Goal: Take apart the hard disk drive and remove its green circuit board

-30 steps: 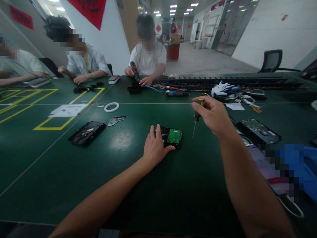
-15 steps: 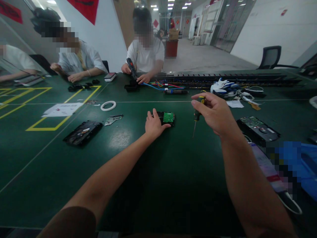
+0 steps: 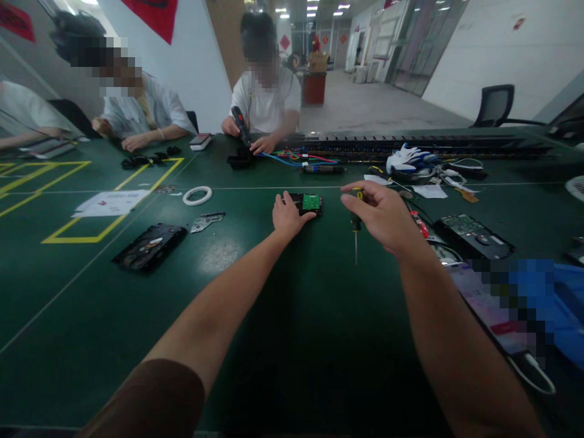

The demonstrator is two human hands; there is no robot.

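Observation:
My left hand lies over a black hard drive on the table, thumb along the near edge and fingers over the far side, gripping it. A green circuit board shows on the drive's right part; its left part is hidden under the hand. To the right, my right hand is closed round a small screwdriver with a yellow and dark handle. Its thin shaft points down, apart from the drive. The shaft's tip is clear of the drive's right edge.
On the left are an opened black drive case, a loose circuit board, a white tape ring and papers. Another hard drive, gloves and a phone-like device lie right. A co-worker holds a power tool across the table.
My right hand has shifted slightly left and down with the screwdriver, whose shaft now hangs straighter. The left hand stays on the hard drive. The view has moved slightly.

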